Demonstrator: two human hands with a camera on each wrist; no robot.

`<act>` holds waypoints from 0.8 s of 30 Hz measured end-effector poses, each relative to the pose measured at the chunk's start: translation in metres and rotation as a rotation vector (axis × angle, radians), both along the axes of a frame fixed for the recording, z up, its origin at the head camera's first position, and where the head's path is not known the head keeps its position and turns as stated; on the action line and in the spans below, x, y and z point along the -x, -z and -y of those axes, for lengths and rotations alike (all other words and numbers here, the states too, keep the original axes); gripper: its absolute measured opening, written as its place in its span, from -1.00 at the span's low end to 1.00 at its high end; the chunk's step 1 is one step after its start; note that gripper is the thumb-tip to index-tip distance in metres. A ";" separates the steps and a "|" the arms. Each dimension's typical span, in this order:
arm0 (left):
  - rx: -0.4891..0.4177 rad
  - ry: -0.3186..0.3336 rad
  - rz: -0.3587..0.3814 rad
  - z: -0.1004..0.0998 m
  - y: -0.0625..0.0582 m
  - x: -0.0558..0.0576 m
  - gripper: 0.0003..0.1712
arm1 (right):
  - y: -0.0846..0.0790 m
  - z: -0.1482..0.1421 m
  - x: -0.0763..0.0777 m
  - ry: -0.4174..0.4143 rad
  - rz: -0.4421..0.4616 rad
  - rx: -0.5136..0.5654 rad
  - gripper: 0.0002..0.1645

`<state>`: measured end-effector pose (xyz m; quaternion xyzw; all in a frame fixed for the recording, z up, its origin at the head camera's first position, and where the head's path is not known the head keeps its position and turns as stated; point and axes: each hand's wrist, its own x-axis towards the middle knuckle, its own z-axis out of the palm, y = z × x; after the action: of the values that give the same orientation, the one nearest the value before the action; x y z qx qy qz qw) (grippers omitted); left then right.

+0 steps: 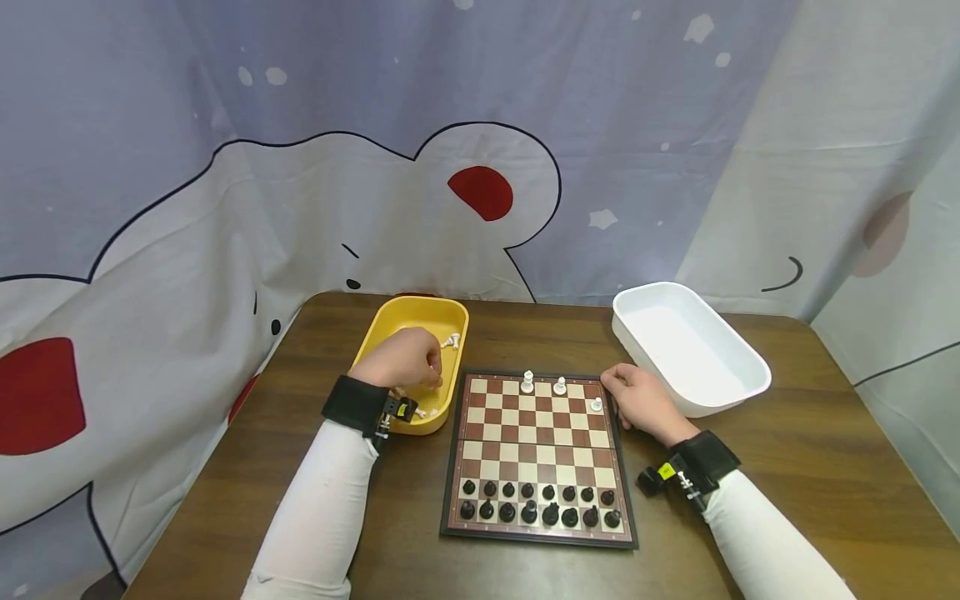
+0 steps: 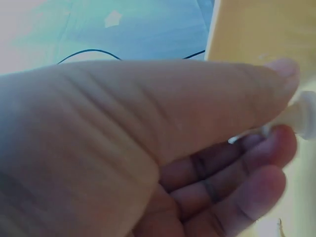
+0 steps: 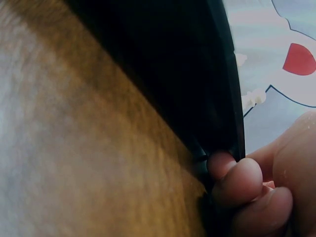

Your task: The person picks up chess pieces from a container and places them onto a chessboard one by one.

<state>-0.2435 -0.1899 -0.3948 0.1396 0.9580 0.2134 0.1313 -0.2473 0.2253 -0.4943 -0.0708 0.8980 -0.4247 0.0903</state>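
My left hand [image 1: 405, 360] is inside the yellow tray [image 1: 408, 312], its thumb and fingers pinching a white chess piece [image 2: 305, 116] by the narrow part, with the wide base sticking out past the fingertips. More white pieces [image 1: 452, 341] lie in that tray. At the far right corner of the chessboard [image 1: 517, 454], my right hand [image 1: 639, 398] grips the edge. The right wrist view has its curled fingertips [image 3: 242, 180] against the dark side of the board. Several black pieces [image 1: 529, 511] fill the two near rows. On the far side stand white pieces [image 1: 527, 382].
A white tray [image 1: 690, 346] sits at the back right, close behind my right hand. The wooden table [image 1: 757, 433] ends at a patterned curtain [image 1: 375, 208]. The board lies between the yellow tray and my right arm.
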 end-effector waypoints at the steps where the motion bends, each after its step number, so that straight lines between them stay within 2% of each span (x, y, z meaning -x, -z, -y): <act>1: -0.001 -0.005 -0.011 0.000 -0.001 0.000 -0.84 | 0.000 0.000 0.000 0.000 0.000 0.000 -0.56; 6: -0.013 -0.012 -0.051 -0.001 -0.004 0.001 -0.89 | 0.000 0.000 0.000 0.003 -0.002 -0.004 -0.56; 16: -0.037 0.021 -0.134 -0.002 -0.008 0.002 -0.80 | 0.001 0.000 0.000 0.006 -0.003 -0.006 -0.57; 24: -0.061 0.018 -0.182 -0.005 -0.010 0.002 -0.74 | 0.000 0.001 0.000 0.003 0.003 -0.004 -0.56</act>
<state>-0.2459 -0.1846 -0.3848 0.1708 0.9577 0.2278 0.0411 -0.2474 0.2247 -0.4946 -0.0688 0.8987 -0.4233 0.0914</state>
